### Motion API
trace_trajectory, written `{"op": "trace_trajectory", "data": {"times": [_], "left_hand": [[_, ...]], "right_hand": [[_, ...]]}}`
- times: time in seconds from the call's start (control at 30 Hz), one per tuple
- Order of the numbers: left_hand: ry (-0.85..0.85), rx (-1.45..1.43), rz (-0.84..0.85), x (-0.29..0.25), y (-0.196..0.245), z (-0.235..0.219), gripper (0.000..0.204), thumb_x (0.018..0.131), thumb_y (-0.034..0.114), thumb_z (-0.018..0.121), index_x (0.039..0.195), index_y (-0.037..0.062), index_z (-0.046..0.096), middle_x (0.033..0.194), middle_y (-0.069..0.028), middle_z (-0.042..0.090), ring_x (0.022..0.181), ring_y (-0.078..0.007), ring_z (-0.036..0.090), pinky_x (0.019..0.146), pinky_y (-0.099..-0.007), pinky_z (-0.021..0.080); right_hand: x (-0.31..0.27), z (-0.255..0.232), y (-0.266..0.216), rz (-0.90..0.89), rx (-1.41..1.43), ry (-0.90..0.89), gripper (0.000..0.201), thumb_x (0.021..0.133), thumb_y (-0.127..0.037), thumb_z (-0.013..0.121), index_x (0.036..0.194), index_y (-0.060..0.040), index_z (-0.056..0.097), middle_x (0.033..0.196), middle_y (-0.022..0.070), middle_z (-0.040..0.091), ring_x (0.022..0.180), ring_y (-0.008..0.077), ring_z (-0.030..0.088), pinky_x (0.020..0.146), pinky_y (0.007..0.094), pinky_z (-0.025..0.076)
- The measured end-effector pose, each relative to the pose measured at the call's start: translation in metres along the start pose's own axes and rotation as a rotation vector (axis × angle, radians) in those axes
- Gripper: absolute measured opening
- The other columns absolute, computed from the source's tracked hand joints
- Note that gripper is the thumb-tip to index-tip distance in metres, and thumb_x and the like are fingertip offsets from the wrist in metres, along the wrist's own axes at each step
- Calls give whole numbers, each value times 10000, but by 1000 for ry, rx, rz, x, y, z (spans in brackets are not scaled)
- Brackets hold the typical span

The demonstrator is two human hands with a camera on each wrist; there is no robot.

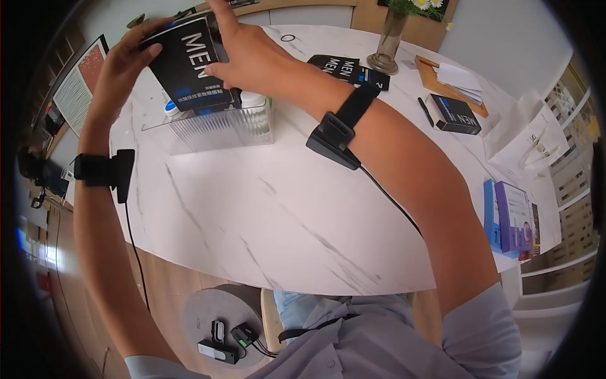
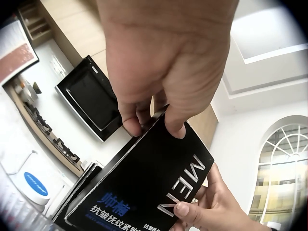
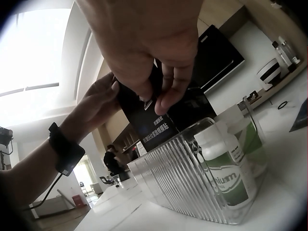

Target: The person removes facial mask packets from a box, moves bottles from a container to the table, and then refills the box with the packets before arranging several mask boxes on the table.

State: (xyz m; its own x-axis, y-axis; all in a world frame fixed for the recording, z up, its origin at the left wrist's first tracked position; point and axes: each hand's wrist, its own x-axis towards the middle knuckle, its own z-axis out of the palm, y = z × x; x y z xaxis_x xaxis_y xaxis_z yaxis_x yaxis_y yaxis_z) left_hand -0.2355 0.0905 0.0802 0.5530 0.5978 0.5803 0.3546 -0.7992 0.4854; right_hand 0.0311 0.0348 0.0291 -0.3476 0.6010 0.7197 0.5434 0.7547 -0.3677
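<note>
A black box lettered MEN point(image 1: 187, 66) is held tilted by both hands at the clear ribbed bin point(image 1: 214, 132). The left hand point(image 1: 128, 55) pinches its upper left edge, thumb on the front face point(image 2: 149, 166). On the other side, the right hand point(image 1: 252, 54) grips the box, thumb on the lettered face. In the right wrist view the box's lower end point(image 3: 156, 134) is at the bin's rim, beside a white and green bottle point(image 3: 226, 166). Behind it shows another dark box point(image 3: 195, 108), partly hidden.
Black MEN packets point(image 1: 338, 68) lie near a flower vase point(image 1: 388, 44). To the right are a MEN box point(image 1: 451, 114), a pen point(image 1: 425, 112), a wooden tray with papers point(image 1: 457, 82), a white bag point(image 1: 527, 142) and purple and blue boxes point(image 1: 514, 215).
</note>
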Motion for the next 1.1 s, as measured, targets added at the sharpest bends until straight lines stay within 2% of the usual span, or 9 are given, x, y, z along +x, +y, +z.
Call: {"op": "trace_trajectory", "data": {"times": [0.1, 0.2, 0.3, 0.4, 0.6, 0.7, 0.8, 0.97, 1.1], "left_hand": [[5, 7, -34, -2, -13, 6, 415, 1023, 92, 594, 1437, 73, 578, 1378, -48, 627, 1264, -151, 564, 1092, -304, 419], [52, 22, -11, -11, -17, 18, 402, 984, 54, 650, 1385, 80, 629, 1295, -64, 664, 1196, -170, 607, 1031, -314, 510], [14, 60, -78, -15, -20, 21, 453, 940, -11, 649, 1387, 50, 608, 1345, -69, 650, 1214, -168, 604, 1036, -311, 492], [15, 140, -91, -19, -17, 27, 448, 903, -40, 670, 1342, 41, 628, 1310, -76, 666, 1210, -180, 621, 1020, -324, 512], [-10, 275, -127, -29, -9, 50, 491, 840, -89, 720, 1303, 57, 644, 1319, -85, 615, 1237, -217, 609, 1030, -362, 530], [-9, 243, -179, -35, -9, 51, 632, 842, -105, 699, 1427, 96, 567, 1437, -85, 563, 1267, -233, 592, 1030, -351, 525], [4, 231, -183, -40, -14, 53, 727, 845, -135, 667, 1508, 101, 484, 1471, -108, 552, 1253, -240, 599, 1015, -346, 522], [31, 304, -196, -43, -24, 67, 787, 844, -180, 625, 1555, 78, 408, 1410, -190, 590, 1116, -245, 645, 961, -354, 523], [25, 279, -283, -48, -18, 69, 825, 818, -186, 653, 1559, 47, 375, 1409, -188, 586, 1145, -264, 646, 951, -362, 539]], "right_hand": [[-2, 9, 5, 41, 66, -78, 930, 851, -58, 756, 1601, -113, 208, 1023, 281, 691, 956, 418, 708, 847, 440, 583], [-3, 20, 16, -26, 26, -3, 794, 856, -57, 769, 1523, -143, 348, 1120, 215, 673, 774, 294, 744, 725, 365, 627], [-8, 27, 21, -134, -61, 96, 654, 849, -47, 766, 1429, -78, 465, 1114, 191, 641, 845, 307, 730, 777, 378, 612], [-11, 26, 18, -79, -2, 89, 468, 848, -39, 757, 1282, -42, 581, 1079, 161, 621, 884, 291, 709, 798, 383, 589], [-5, 22, 23, -92, -28, 32, 299, 855, -31, 739, 1139, -11, 645, 1072, 127, 587, 862, 255, 683, 752, 373, 557], [-8, 19, 16, -62, -65, 57, 363, 852, -52, 747, 1199, -19, 645, 1125, 149, 617, 948, 295, 691, 831, 385, 564], [-17, 24, 18, -38, -76, 179, 364, 819, -89, 789, 1141, 18, 658, 1146, 185, 635, 1027, 365, 665, 910, 434, 549], [-9, 35, 33, 53, -47, 63, 528, 797, -93, 816, 1267, 33, 610, 1228, 231, 608, 1100, 397, 640, 962, 431, 532], [-14, 41, 29, 93, 4, 55, 605, 813, -105, 807, 1349, 40, 567, 1290, 244, 613, 1144, 388, 639, 1029, 402, 511]]}}
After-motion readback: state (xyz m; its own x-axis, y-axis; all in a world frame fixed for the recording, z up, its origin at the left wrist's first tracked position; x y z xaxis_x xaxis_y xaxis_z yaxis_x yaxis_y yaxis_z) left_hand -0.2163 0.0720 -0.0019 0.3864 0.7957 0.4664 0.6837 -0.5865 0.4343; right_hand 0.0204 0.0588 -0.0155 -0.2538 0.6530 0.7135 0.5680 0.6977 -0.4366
